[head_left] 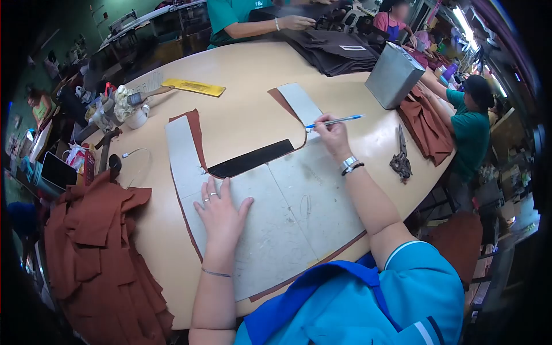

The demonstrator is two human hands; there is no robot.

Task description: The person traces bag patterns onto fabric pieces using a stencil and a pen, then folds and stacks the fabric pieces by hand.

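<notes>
My left hand [221, 210] lies flat with its fingers spread on a large pale U-shaped template [282, 224]. Under the template is a piece of brown material [197, 135], whose edges stick out along the sides and bottom. A blue-and-white pen [345, 119] is gripped in my right hand [332, 138], its tip at the inner edge of the template's right arm. Inside the template's cutout, a flat black strip [253, 158] lies along the lower edge.
Scissors [400, 158] and a metal can [394, 75] stand out on the right, beside brown cloth [425, 126] near a co-worker. Brown pieces [98, 241] hang over the left edge. A brush [150, 94], yellow strip [195, 87] and dark stack [336, 52] lie farther back.
</notes>
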